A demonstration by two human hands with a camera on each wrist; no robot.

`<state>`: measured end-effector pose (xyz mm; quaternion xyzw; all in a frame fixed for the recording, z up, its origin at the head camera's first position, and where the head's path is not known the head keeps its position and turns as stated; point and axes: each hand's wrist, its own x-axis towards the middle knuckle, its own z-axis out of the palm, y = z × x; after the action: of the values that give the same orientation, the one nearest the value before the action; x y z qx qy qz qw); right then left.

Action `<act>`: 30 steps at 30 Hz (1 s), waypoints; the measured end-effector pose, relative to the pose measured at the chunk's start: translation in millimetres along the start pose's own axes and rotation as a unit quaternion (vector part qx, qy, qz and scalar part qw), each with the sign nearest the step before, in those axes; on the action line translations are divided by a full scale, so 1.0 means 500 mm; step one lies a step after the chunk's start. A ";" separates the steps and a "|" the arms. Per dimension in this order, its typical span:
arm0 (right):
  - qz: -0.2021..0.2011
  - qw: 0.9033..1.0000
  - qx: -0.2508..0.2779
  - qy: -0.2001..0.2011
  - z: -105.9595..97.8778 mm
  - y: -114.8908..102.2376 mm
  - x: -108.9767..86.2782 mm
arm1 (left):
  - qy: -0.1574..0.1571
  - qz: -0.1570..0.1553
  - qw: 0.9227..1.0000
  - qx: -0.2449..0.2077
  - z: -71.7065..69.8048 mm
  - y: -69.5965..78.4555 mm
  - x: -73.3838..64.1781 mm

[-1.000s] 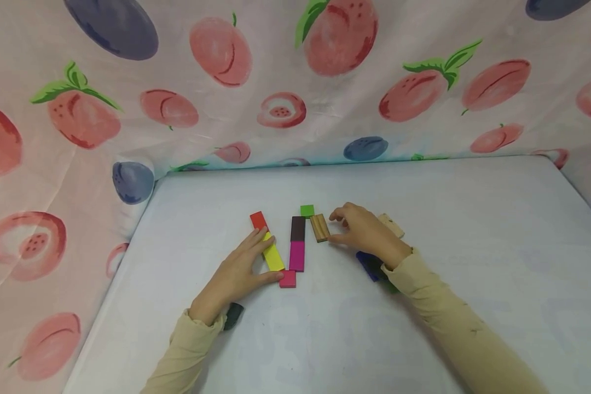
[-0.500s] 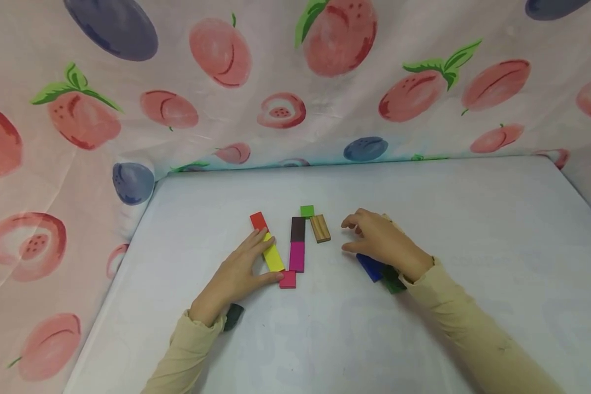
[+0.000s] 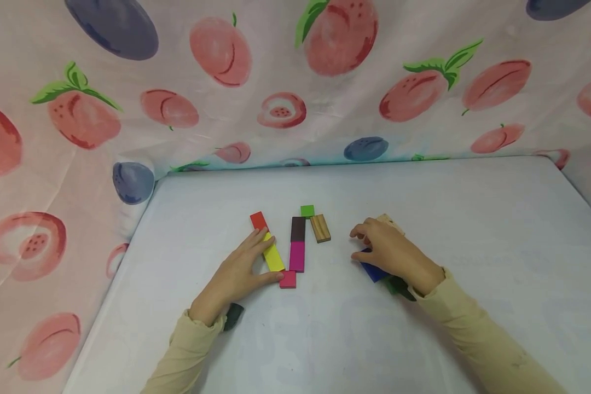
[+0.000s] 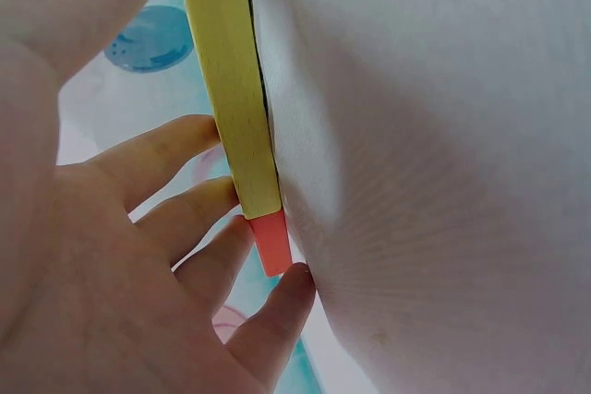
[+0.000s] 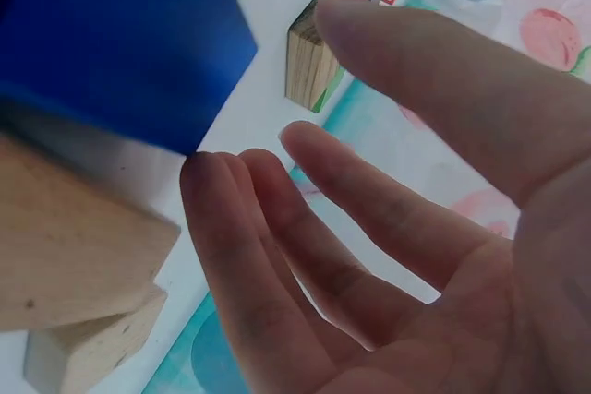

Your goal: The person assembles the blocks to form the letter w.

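My left hand (image 3: 235, 278) lies spread beside a yellow block (image 3: 274, 257), its fingertips along the block's side and that of the red block (image 3: 258, 220) behind it. The left thumb touches a pinkish-red block (image 3: 288, 279). From there a magenta block (image 3: 297, 257) and a dark brown one (image 3: 297, 229) run end to end, with a green block (image 3: 307, 210) and a striped wooden block (image 3: 320, 228) past them. My right hand (image 3: 394, 250) hovers at a blue block (image 5: 120, 43), fingers loosely bent and holding nothing; one fingertip is close to its corner.
Pale wooden blocks (image 5: 74, 237) lie partly hidden behind the right hand. Dark green blocks (image 3: 399, 287) show beneath the right wrist. A dark block (image 3: 233, 316) sits by the left cuff. Fruit-patterned cloth (image 3: 295, 82) rises behind the white table (image 3: 315, 339).
My right hand has drawn back from the striped wooden block, moving right and toward me to the blue block. The left hand has stayed in place.
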<state>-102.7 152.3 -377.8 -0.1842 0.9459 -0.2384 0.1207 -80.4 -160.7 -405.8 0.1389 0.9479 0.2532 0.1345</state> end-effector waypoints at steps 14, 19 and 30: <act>-0.004 1.000 -0.006 0.006 -0.006 0.008 -0.023 | 0.001 0.002 1.000 0.001 0.001 -0.002 0.001; -0.005 1.000 0.007 -0.006 -0.006 0.010 -0.027 | 0.001 0.001 1.000 0.002 0.002 -0.001 0.001; 0.003 1.000 0.023 -0.017 -0.002 0.016 -0.026 | 0.001 0.002 1.000 0.002 0.003 -0.002 0.002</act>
<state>-93.6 164.6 -379.4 -0.1825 0.9384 -0.2568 0.1417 -81.0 -160.7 -407.9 0.1408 0.9482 0.2518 0.1330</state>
